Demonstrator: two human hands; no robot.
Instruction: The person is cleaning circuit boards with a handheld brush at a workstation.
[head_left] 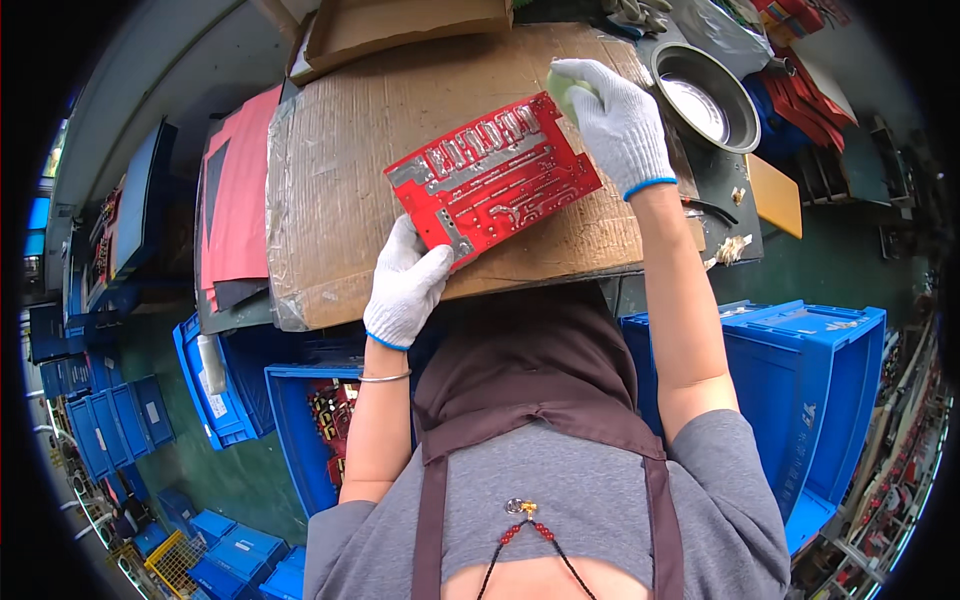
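Observation:
A red circuit board (500, 175) with silvery solder areas is held tilted above the cardboard-covered bench. My left hand (408, 285), in a white knitted glove with a blue cuff, grips its lower left corner, thumb on the face toward me. Beside the board's upper right corner, my right hand (617, 125), gloved the same way, is closed around a pale green cloth or pad (562, 92). That piece is mostly covered by the fingers, so its exact kind does not show. It reaches close to the board's edge; whether it touches I cannot tell.
Flattened cardboard (330, 200) covers the bench, with red sheets (240, 190) at its left. An open carton (400, 35) sits at the back, a metal bowl (735, 130) at the right. Blue crates (790, 340) flank me; the left crate (290, 430) holds circuit boards.

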